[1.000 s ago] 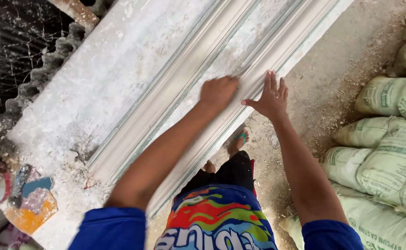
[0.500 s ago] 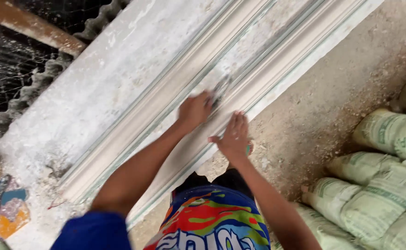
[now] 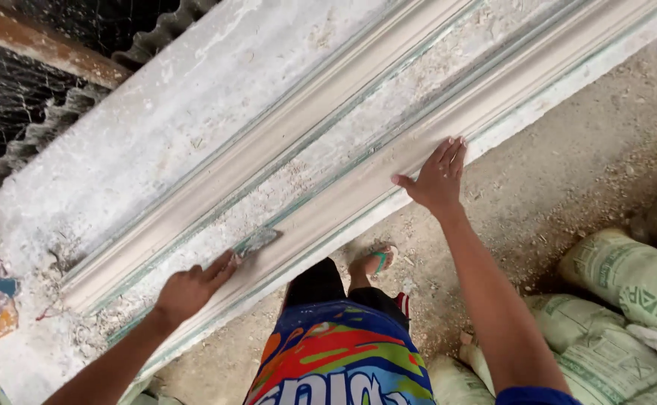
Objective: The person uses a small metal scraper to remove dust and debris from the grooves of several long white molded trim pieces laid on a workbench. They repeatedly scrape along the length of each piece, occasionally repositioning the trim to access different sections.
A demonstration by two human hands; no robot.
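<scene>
A: L hand [image 3: 190, 291] – what's it got?
B: Closed round a small flat scraper [image 3: 257, 241]. Blade sticks out past the fingers, lying on the near rail of the long plaster moulding [image 3: 328, 202], pointing up along it. Grip is narrow, thumb on top.
A: And R hand [image 3: 437, 180]?
B: Open wide, fingers spread, palm pressed flat on that same near rail, further up the piece. Holds nothing, just bears down on it.
A: Changed vs half a sec ago?
B: Yes. Then both hands sat close together mid-moulding, nearly touching. Now they're well apart: L has come back down toward the body w/ the scraper, R has gone up the rail. I'd judge a scraping stroke along the rail is under way, w/ R steadying the piece.
A: Where's the moulding rel. to the hands?
B: Right under both. It runs diagonally, lower left to upper right, on the dusty white tabletop [image 3: 141, 142]. Two raised rails w/ a rough crumb-strewn channel between; both hands on the rail nearest the person.
A: Around it?
B: Loose plaster crumbs by the L wrist. Dirt floor [image 3: 591, 150] beyond the tabletop edge. Stacked green-white sacks [image 3: 628, 277] lower right. Person's foot in a sandal [image 3: 377, 259] just below the edge. Corrugated sheet [image 3: 163, 30] upper left.
</scene>
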